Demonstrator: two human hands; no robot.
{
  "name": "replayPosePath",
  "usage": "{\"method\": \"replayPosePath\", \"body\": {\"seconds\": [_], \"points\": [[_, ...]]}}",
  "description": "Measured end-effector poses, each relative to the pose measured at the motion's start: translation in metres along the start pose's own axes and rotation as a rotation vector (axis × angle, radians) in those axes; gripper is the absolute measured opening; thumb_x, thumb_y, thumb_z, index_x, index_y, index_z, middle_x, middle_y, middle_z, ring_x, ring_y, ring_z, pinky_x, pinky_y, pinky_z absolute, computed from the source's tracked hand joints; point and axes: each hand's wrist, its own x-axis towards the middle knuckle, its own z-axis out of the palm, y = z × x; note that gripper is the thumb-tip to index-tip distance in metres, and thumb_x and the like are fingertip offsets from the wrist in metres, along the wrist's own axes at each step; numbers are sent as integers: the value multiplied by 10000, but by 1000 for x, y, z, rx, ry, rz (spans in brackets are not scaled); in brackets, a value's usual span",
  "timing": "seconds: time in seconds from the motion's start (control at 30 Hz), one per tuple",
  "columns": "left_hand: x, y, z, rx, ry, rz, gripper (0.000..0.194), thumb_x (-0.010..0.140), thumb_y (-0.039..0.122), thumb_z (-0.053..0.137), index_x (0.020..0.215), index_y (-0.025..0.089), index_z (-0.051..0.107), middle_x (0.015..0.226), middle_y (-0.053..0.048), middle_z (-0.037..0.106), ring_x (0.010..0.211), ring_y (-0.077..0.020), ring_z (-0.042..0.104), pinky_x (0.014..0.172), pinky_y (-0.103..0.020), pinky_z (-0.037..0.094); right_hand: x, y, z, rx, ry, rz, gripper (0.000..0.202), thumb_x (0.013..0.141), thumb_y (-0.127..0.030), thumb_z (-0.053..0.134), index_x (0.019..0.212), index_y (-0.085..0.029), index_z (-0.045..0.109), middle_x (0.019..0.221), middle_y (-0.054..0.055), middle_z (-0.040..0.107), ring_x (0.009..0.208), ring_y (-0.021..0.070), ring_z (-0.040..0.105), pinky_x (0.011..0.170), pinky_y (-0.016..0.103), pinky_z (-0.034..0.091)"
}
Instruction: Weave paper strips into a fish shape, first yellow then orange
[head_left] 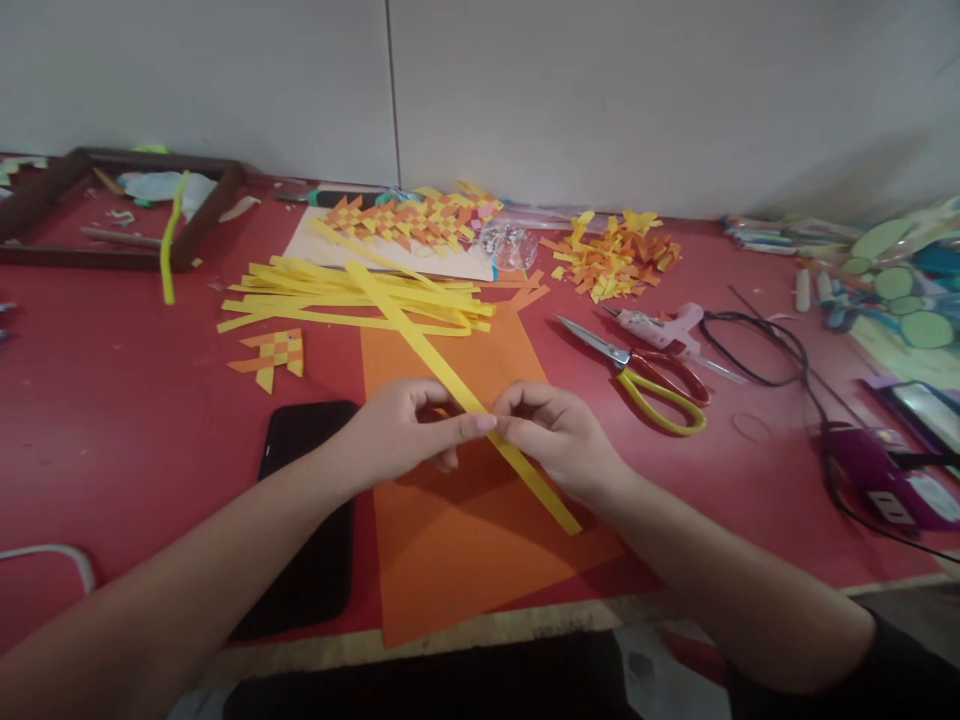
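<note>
A long yellow paper strip [420, 345] runs diagonally above the orange paper sheet [442, 560]. My left hand [424, 425] pinches it near its middle, thumb on top. Right beside that thumb, my right hand [551, 430] grips the same strip with its fingertips. Behind the hands lies a pile of yellow strips [300, 290]. A small woven orange and yellow fish [274, 355] rests on the red table [97, 400], left of the orange sheet.
Scissors [626, 365] and a pink glue gun [667, 325] with a black cord lie at right. Paper scraps [615, 255] and woven fish pieces [405, 222] are farther back. A black phone [322, 540] sits under my left forearm; a brown frame [90, 258] is back left.
</note>
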Motion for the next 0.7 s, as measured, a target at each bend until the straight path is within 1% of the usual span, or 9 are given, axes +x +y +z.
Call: {"method": "replayPosePath", "body": {"seconds": [0.07, 0.17, 0.23, 0.3, 0.4, 0.5, 0.6, 0.7], "points": [[0, -2, 2, 43, -4, 35, 259, 785, 409, 705, 722, 160, 666, 544, -4, 653, 520, -136, 633, 520, -214, 465, -1, 0, 0, 12, -24, 16, 123, 741, -260, 628, 685, -172, 564, 587, -49, 482, 509, 69, 371, 481, 220, 291], [1, -1, 4, -5, 38, 52, 212, 798, 374, 698, 754, 168, 675, 552, 4, 658, 515, -125, 636, 526, -204, 467, -1, -1, 1, 28, -32, 23, 107, 735, -244, 624, 683, -173, 563, 571, -56, 470, 491, 65, 366, 466, 216, 295], [3, 0, 4, -120, 127, 63, 197, 786, 360, 713, 751, 174, 656, 571, 18, 650, 496, -113, 628, 503, -196, 469, -1, -2, 1, 36, -21, 17, 83, 724, -215, 623, 677, -171, 571, 586, -48, 492, 508, 67, 398, 478, 213, 323], [4, 2, 2, -254, 251, 104, 212, 790, 347, 709, 706, 177, 616, 566, 34, 615, 464, -99, 600, 470, -192, 470, -1, -3, 0, 44, -12, 24, 75, 713, -196, 627, 666, -168, 576, 600, -40, 511, 521, 68, 431, 485, 212, 346], [5, 4, -3, -393, 432, 220, 233, 821, 289, 673, 647, 180, 564, 527, 53, 543, 423, -80, 543, 422, -182, 455, -1, -4, 0, 79, -30, 46, 85, 710, -194, 630, 657, -168, 569, 574, -43, 513, 485, 67, 452, 460, 213, 356], [4, 8, -6, -486, 593, 333, 288, 828, 220, 647, 584, 186, 497, 508, 61, 495, 415, -80, 525, 403, -185, 446, -1, -4, -2, 114, -46, 63, 77, 703, -179, 624, 657, -170, 564, 522, -50, 526, 442, 69, 471, 442, 214, 363], [2, 13, -4, -569, 703, 371, 320, 820, 193, 645, 566, 190, 450, 487, 67, 462, 417, -83, 520, 414, -191, 450, -1, -3, -4, 158, -36, 76, 48, 685, -150, 600, 653, -170, 571, 496, -50, 542, 432, 74, 485, 435, 210, 369], [-1, 18, -3, -664, 741, 377, 310, 814, 172, 649, 575, 189, 453, 467, 73, 449, 397, -76, 491, 417, -191, 442, -1, 0, -4, 234, -22, 84, 56, 672, -139, 573, 627, -171, 576, 477, -51, 531, 425, 76, 482, 418, 204, 364]]}}
